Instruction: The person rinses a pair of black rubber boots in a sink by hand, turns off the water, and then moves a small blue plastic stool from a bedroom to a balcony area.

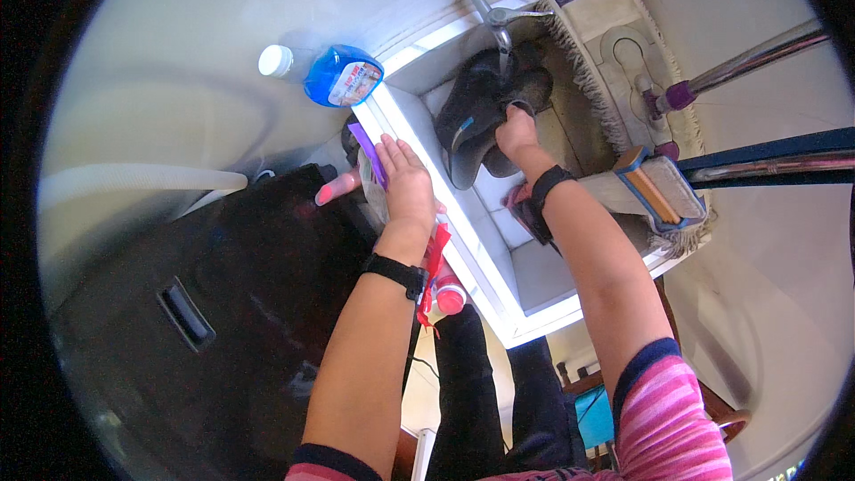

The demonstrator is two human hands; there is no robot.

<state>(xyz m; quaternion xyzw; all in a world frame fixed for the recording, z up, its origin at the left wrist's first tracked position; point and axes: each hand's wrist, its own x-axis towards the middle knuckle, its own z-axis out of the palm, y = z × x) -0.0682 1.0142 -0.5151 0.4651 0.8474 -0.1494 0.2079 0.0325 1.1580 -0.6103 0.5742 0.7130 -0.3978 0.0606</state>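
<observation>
My right hand (pixel 518 131) reaches into a tiled sink basin and grips the edge of a dark slipper (pixel 528 88). Beside it a larger dark slipper (pixel 465 103) lies slanted, with a small blue mark on it. Both lie below a metal faucet (pixel 497 20), where what looks like water runs down. My left hand (pixel 409 184) rests palm down, fingers spread, on a purple-edged packet (pixel 369 150) beside the basin's white rim (pixel 454 220). Its fingers are not wrapped around anything. A dark and reddish item (pixel 531 214) lies in the basin under my right wrist.
A blue liquid bottle (pixel 344 76) with a white cap stands at the rim's corner. A flat mop (pixel 628 47) and a brush head (pixel 658 190) lean over the basin's right side. A dark lidded appliance (pixel 234 321), a white hose (pixel 140 179) and a pink-capped bottle (pixel 450 294) are at left.
</observation>
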